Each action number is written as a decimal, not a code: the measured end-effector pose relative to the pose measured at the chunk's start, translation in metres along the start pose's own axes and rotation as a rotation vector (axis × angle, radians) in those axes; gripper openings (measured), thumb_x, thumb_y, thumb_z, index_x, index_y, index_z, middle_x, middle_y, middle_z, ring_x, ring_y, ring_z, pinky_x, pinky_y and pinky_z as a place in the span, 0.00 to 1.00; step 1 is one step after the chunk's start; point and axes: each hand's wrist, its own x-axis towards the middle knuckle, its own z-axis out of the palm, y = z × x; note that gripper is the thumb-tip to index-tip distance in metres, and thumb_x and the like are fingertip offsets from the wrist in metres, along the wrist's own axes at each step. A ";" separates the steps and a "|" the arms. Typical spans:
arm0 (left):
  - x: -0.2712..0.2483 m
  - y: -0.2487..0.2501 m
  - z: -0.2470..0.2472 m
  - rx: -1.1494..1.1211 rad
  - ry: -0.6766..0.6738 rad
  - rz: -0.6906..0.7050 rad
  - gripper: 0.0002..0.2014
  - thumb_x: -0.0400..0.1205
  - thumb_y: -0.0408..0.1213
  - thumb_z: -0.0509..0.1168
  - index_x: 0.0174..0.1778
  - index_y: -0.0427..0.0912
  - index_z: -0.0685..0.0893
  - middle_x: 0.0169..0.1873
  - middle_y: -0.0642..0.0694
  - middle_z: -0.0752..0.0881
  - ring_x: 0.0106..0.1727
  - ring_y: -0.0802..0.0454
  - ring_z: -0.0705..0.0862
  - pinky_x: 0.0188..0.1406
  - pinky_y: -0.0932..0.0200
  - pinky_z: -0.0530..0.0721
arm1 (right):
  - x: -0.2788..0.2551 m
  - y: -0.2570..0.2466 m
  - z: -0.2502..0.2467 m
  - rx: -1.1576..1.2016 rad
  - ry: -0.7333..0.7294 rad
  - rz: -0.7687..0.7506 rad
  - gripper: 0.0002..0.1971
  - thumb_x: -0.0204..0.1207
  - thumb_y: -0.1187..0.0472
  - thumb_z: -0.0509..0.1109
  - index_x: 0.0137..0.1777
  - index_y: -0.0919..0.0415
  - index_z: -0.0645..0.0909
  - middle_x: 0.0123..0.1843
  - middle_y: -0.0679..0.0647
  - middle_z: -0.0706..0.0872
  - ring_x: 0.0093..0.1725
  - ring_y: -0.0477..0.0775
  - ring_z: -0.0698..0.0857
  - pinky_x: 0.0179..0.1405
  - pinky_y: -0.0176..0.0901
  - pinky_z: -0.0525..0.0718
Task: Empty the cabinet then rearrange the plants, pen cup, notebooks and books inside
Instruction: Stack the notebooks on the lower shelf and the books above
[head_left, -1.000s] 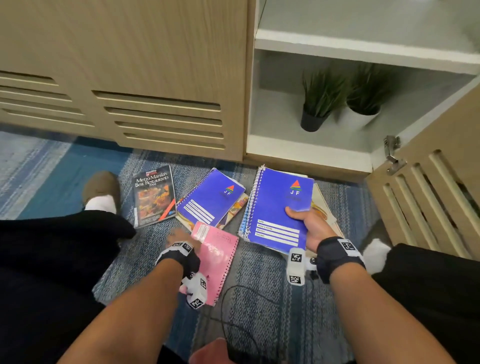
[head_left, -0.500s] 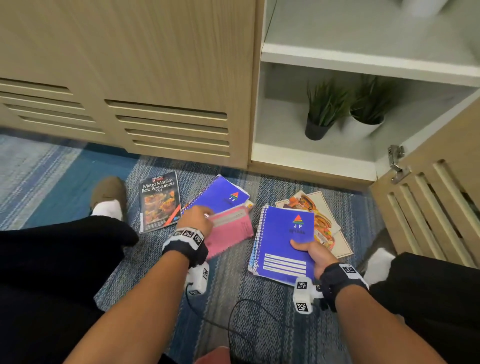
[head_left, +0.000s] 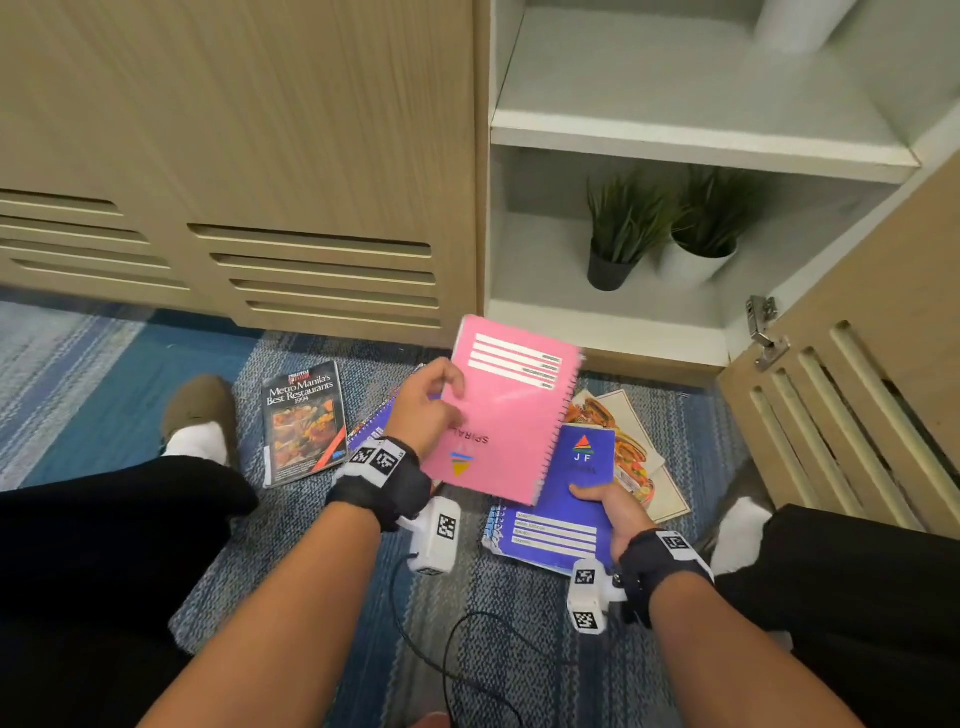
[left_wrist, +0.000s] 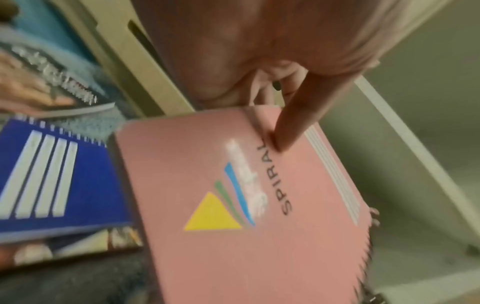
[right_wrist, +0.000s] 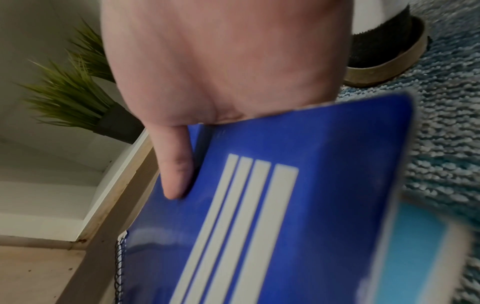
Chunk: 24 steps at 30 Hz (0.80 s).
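Note:
My left hand (head_left: 434, 410) grips a pink spiral notebook (head_left: 506, 410) by its edge, thumb on the cover (left_wrist: 285, 131), and holds it up off the rug, partly over the blue one. My right hand (head_left: 605, 506) holds a blue spiral notebook (head_left: 563, 512) by its lower right edge, thumb on top (right_wrist: 176, 168). A second blue notebook (head_left: 371, 428) lies on the rug, mostly hidden behind my left hand. Two potted plants, one in a dark pot (head_left: 610, 270) and one in a white pot (head_left: 693, 265), stand on the bottom shelf of the open cabinet (head_left: 602, 322).
A "Metro Manila's Best Restaurants" book (head_left: 304, 423) lies on the blue rug at left. A food-picture book (head_left: 634, 462) lies under the blue notebook. The cabinet door (head_left: 852, 410) stands open at right. A white cup (head_left: 795, 23) sits on the upper shelf. My feet flank the pile.
My left hand has lifted the pink notebook off the rug and swung it up and to the right, over the blue notebook. The right hand has kept its hold on the blue notebook.

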 end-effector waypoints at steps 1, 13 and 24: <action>-0.001 0.000 0.006 -0.089 -0.028 -0.034 0.20 0.64 0.10 0.60 0.37 0.42 0.74 0.38 0.40 0.84 0.37 0.47 0.81 0.26 0.62 0.75 | 0.000 0.000 0.001 0.006 0.021 0.002 0.10 0.74 0.70 0.73 0.55 0.66 0.88 0.43 0.65 0.93 0.37 0.66 0.92 0.49 0.63 0.90; 0.008 -0.034 0.016 0.058 -0.060 -0.299 0.21 0.64 0.17 0.62 0.41 0.46 0.87 0.40 0.37 0.87 0.41 0.43 0.85 0.48 0.48 0.82 | -0.013 -0.024 0.018 0.106 0.028 -0.029 0.11 0.67 0.65 0.69 0.49 0.59 0.85 0.44 0.62 0.91 0.39 0.66 0.89 0.51 0.54 0.86; 0.004 0.025 0.042 1.166 -0.603 0.211 0.24 0.73 0.27 0.58 0.57 0.56 0.87 0.55 0.50 0.89 0.60 0.44 0.84 0.57 0.53 0.83 | -0.013 -0.029 0.036 -0.121 -0.155 0.013 0.28 0.44 0.53 0.79 0.49 0.58 0.82 0.44 0.59 0.84 0.44 0.61 0.82 0.51 0.52 0.77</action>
